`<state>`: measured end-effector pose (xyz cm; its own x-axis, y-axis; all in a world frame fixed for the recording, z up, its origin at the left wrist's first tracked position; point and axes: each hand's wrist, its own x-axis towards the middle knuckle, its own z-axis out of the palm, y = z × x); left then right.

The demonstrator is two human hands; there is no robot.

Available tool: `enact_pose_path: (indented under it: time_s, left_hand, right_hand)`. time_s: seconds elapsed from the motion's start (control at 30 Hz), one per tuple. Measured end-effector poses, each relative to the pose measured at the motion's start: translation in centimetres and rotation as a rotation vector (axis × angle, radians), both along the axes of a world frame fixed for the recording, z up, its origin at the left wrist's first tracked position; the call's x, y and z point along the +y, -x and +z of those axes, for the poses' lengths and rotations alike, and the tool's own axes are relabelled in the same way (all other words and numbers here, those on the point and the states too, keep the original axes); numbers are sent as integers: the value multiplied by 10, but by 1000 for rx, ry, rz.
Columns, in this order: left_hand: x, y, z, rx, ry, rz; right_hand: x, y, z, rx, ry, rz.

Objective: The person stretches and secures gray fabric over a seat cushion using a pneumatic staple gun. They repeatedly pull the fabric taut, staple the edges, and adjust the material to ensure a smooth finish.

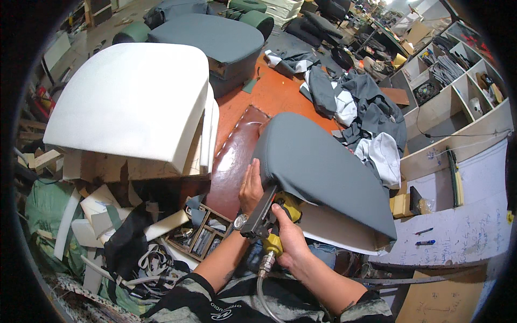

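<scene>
In front of me a grey upholstered seat cushion (323, 156) stands tilted, its cover drawn over the rounded top. Along the near underside, a pale inner face (336, 229) shows below the cover's edge. My left hand (251, 188) lies against the cushion's left side, fingers straight and close together; its thumb is hidden. My right hand (291, 237) is wrapped around the grip of a yellow and black air staple gun (260, 215). The gun's front end is close to the cover's lower edge; whether it touches is unclear. A clear air hose (262, 293) runs down from its handle.
A white padded seat piece (129, 97) stands at the left, with a grey one (210, 37) behind. Grey and white fabric covers (344, 102) lie heaped on the orange tabletop (280, 94). A divided wooden tray (202, 237) sits lower left, wooden shelving (441, 113) at right.
</scene>
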<state>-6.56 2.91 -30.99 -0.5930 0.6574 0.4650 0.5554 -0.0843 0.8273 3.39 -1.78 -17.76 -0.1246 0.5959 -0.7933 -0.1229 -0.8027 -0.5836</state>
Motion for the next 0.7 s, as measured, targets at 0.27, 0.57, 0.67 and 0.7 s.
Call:
enact_pose_path:
  time_s: [0.27,0.57,0.67,0.7]
  left_hand:
    - [-35,41,-6,-126,84,-518]
    - [-33,16,-14,-188,89,-356]
    - [-32,17,-15,-269,102,-339]
    - [-31,17,-16,-289,104,-345]
  right_hand:
    - [-12,-5,0,34,0,-41]
    - [-19,-8,-12,-79,-9,18]
    - [-13,-2,-18,-52,-52,-13]
    - [-11,0,-20,-52,-60,-18]
